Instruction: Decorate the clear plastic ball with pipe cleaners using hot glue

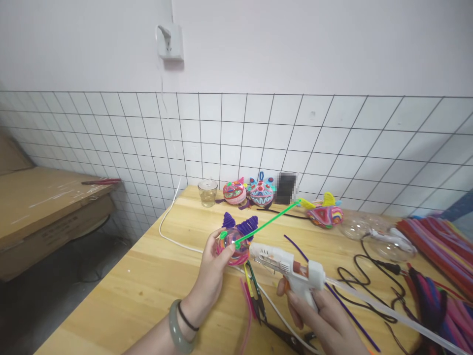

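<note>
Nearest us, our right hand (327, 315) is clenched around the grip of a white glue gun (288, 266), nozzle pointing left toward the ball; a clear glue stick (388, 310) trails out behind it to the right. Our left hand (212, 268), with a grey bangle (179, 328) and a black hair tie on the wrist, is grasping a small pipe-cleaner ball (236, 244) with purple ears, held above the worktop (155, 281) just left of the gun tip. A green pipe cleaner (269, 222) runs from the ball up and to the right. Below and between the hands lie small snips (256, 293), pink pipe cleaners and a white cord (173, 231). Right of the right hand: black cable, a pile of coloured pipe cleaners (439, 241), and what looks like clear plastic half-shells (369, 231), hard to tell. Beyond the hands, by the tiled wall: a glass jar (207, 192), two finished figures (249, 192), and another with yellow ears (325, 214).
</note>
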A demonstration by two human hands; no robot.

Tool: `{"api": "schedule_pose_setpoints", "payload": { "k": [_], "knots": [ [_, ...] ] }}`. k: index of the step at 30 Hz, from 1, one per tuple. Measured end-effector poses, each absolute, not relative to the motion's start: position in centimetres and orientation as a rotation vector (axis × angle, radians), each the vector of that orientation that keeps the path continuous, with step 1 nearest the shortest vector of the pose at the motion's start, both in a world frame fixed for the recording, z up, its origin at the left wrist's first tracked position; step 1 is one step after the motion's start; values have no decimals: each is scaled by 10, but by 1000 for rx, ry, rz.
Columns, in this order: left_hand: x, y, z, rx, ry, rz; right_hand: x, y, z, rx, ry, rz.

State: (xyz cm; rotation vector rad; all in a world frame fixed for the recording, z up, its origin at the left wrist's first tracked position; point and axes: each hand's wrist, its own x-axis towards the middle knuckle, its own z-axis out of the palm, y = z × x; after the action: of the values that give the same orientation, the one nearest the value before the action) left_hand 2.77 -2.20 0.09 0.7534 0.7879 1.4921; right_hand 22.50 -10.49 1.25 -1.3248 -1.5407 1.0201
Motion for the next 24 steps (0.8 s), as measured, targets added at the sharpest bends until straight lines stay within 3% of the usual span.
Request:
{"api": "schedule_pose_setpoints", "payload": {
  "k": [24],
  "knots": [
    [27,-22,-2,757,776,1491,222,-105,17,-1309,-1540,982]
  ]
}}
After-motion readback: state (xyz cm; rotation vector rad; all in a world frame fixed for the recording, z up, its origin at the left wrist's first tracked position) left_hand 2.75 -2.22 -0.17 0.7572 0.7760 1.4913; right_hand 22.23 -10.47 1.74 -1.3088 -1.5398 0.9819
